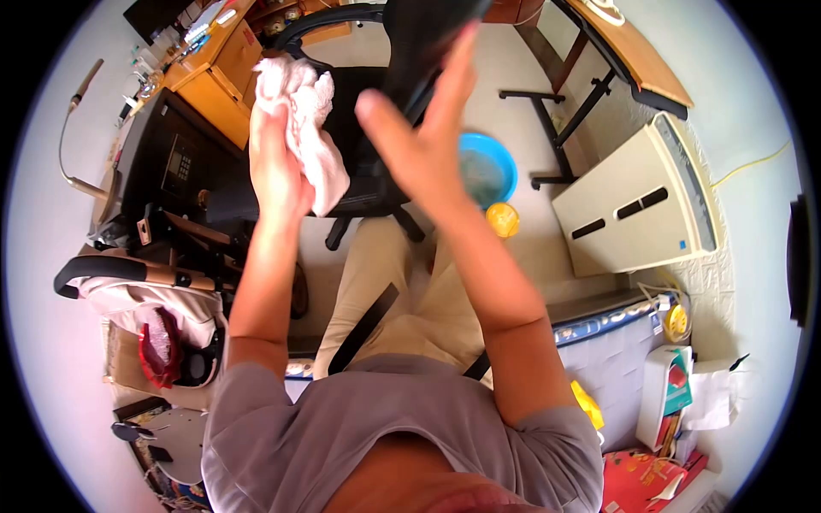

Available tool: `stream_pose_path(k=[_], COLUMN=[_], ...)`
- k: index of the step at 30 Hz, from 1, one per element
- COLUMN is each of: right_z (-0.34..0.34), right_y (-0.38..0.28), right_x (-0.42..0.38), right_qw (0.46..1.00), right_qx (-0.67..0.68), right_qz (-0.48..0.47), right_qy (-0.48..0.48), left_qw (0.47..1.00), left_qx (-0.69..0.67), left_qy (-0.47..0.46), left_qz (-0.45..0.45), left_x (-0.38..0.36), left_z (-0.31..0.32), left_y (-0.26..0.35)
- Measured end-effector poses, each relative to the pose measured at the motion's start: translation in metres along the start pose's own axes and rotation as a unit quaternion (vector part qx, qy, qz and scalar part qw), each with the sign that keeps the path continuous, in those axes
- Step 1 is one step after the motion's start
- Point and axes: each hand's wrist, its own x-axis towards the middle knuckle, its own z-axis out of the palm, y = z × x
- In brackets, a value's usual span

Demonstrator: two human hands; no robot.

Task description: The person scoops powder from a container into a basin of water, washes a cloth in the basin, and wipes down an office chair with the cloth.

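My left hand (275, 175) is wrapped round a bunched white cloth (312, 141), which hangs down past the fingers over the chair seat. In front of me is a black office chair (349, 103) with a curved armrest (329, 19). My right hand (423, 145) is raised with thumb and fingers spread, slightly blurred. Its fingers overlap the edge of a dark upright part (428, 43) of the chair. No cloth shows in this hand.
A blue basin (487, 167) of water stands on the floor, a yellow round object (503, 220) beside it. To the right are a cream appliance (637, 205) and a desk (641, 51). A black safe (175, 158), wooden cabinet (218, 77) and stroller (141, 274) stand left.
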Motion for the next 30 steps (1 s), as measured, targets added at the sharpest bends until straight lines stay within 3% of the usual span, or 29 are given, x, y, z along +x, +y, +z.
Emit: stream_pose_path(k=[1,3,6,7,8,9,12,13,15,17,18,21,23,24,28,30], right_z=[-0.001,0.006,-0.005,-0.016,-0.024,-0.032,-0.058,-0.067,-0.072,-0.077,-0.075,-0.073,-0.063,-0.06,-0.036,-0.016], right_y=[-0.002,0.01,-0.004,-0.018,-0.018,-0.018,0.011,0.015,0.051,0.073,0.082,0.101,0.103,0.104,0.114,0.124], right_x=[-0.032,-0.105,-0.159,-0.161,-0.161,-0.16,-0.142,-0.125,-0.11,-0.103,-0.099,-0.082,-0.062,-0.052,-0.015,-0.004], right_qw=[0.997,0.994,0.945,0.912,0.889,0.863,0.854,0.864,0.876,0.862,0.844,0.805,0.805,0.822,0.807,0.771], right_qx=[-0.068,-0.015,0.217,0.278,0.315,0.349,0.333,0.302,0.296,0.316,0.333,0.451,0.489,0.475,0.534,0.57], right_qz=[0.002,0.009,0.212,0.28,0.317,0.353,0.397,0.402,0.378,0.394,0.419,0.384,0.336,0.314,0.233,0.251], right_qy=[-0.042,-0.107,-0.125,-0.114,-0.104,-0.09,-0.052,-0.027,0.049,0.028,0.039,0.031,0.027,-0.008,-0.1,-0.134], left_qw=[0.999,0.997,0.98,0.958,0.888,0.804,0.805,0.78,0.883,0.895,0.926,0.916,0.913,0.913,0.941,0.949], left_qx=[0.02,0.067,0.164,0.225,0.378,0.494,0.482,0.512,0.416,0.436,0.364,0.38,0.39,0.388,0.326,0.305], left_qy=[0.025,0.025,-0.108,-0.169,-0.263,-0.32,-0.13,-0.07,-0.034,-0.049,-0.027,-0.099,-0.096,-0.098,-0.08,-0.076], left_qz=[0.009,0.016,-0.031,-0.05,-0.019,0.08,0.321,0.352,0.216,0.076,0.097,0.078,0.073,0.072,0.047,0.033], left_x=[-0.017,-0.049,-0.087,-0.092,-0.091,-0.086,-0.061,-0.046,-0.015,0.005,0.005,0.008,0.008,0.008,0.002,-0.002], left_z=[0.004,0.01,0.002,0.003,0.005,0.011,0.005,0.009,0.034,0.011,0.024,0.008,0.004,-0.002,-0.021,-0.032], left_y=[0.003,-0.002,-0.029,-0.032,-0.027,-0.019,-0.032,-0.031,-0.038,-0.046,-0.047,-0.043,-0.04,-0.039,-0.031,-0.023])
